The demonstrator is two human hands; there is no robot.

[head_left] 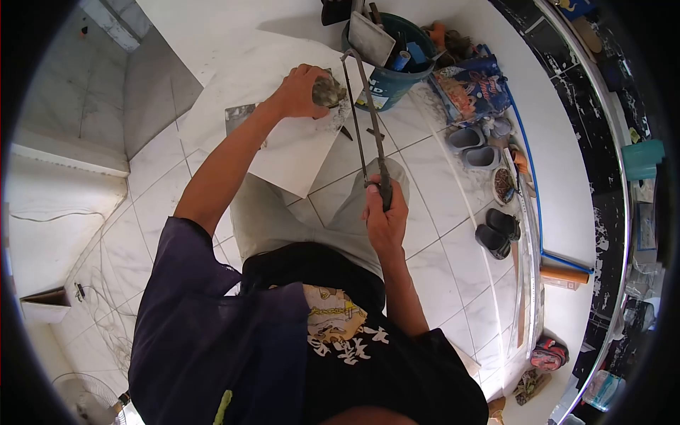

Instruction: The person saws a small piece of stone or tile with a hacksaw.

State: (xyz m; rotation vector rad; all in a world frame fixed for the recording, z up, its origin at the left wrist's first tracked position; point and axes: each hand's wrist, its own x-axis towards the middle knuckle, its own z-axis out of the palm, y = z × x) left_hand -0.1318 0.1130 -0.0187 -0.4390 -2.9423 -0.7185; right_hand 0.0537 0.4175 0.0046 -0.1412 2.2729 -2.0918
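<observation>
My left hand [299, 92] is closed around a rough, grey-green stone-like lump [329, 89], pressing it near the edge of a white board [294, 152]. My right hand [387, 216] grips the handle of a hacksaw [373, 127], whose long narrow frame points away from me. The saw's far end rises in front of the bucket, and its blade passes just to the right of the lump in this view. A small dark pointed piece [346, 132] lies beside the board.
A green bucket [382, 98] full of tools stands ahead. To the right are a blue patterned bag [470, 88], grey clogs [480, 157], black shoes [494, 237] and a blue pipe [533, 170]. Loose cables [106, 304] and a fan [85, 400] sit at the left.
</observation>
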